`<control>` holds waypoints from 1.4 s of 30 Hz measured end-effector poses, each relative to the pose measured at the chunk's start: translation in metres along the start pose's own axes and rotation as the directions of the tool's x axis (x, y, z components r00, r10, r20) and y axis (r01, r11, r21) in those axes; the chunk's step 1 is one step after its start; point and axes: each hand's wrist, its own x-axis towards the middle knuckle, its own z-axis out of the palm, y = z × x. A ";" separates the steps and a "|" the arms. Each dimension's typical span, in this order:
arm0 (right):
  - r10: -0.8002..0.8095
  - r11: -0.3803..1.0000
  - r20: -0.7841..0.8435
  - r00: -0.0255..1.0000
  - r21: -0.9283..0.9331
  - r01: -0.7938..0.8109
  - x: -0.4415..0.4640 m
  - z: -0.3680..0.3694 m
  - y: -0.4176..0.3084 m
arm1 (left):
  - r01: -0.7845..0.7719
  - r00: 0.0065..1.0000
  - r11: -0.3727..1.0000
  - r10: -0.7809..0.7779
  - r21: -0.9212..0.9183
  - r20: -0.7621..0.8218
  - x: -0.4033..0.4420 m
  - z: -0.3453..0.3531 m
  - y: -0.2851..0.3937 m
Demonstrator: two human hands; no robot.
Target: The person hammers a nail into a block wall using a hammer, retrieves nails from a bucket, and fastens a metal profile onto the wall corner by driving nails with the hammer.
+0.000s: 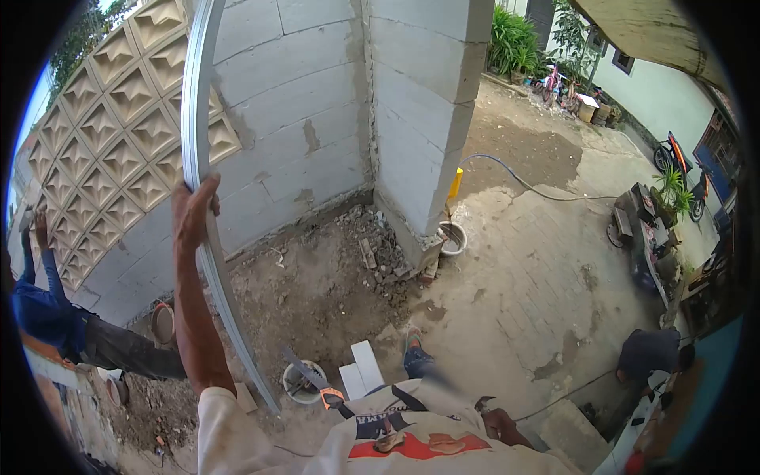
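Observation:
My left hand (195,212) is raised in front of the block wall, its fingers wrapped round a long ribbed metal bar (195,103). The bar stands nearly upright, running from the top of the view down toward the ground. My right hand (500,426) hangs by my right side, partly behind my shirt, and its fingers cannot be made out. Low in front of me a handsaw (305,368) with an orange and black handle lies across a white bucket (294,396). Beside it are pale blocks (362,368).
Grey block walls (293,103) meet in a corner ahead, with rubble (388,245) at their foot. Patterned panels (119,150) cover the left wall, where a co-worker in blue (47,317) reaches up. Another person (649,354) crouches at right. A hose (538,190) crosses the paving.

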 end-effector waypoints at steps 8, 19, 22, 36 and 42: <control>-0.242 0.953 -0.080 0.967 0.168 0.253 0.028 -0.109 -0.070 | -0.115 0.989 0.993 0.117 0.021 -0.096 0.164 0.108 0.018; -0.270 0.963 -0.061 0.961 -0.004 0.270 0.095 -0.243 -0.218 | -0.265 0.964 0.949 0.255 -0.170 -0.079 0.227 0.325 -0.032; -0.329 0.922 -0.126 0.936 0.171 0.347 0.131 -0.236 -0.231 | -0.256 0.966 0.911 0.255 -0.322 -0.047 0.239 0.380 -0.049; -0.108 0.891 0.092 0.990 0.450 0.055 0.119 -0.108 -0.234 | -0.018 0.960 0.912 0.131 -0.410 0.249 0.298 0.526 -0.173; 0.046 0.898 0.035 0.998 0.436 -0.057 0.029 -0.091 -0.309 | 0.078 0.896 0.908 0.117 -0.412 0.429 0.360 0.512 -0.178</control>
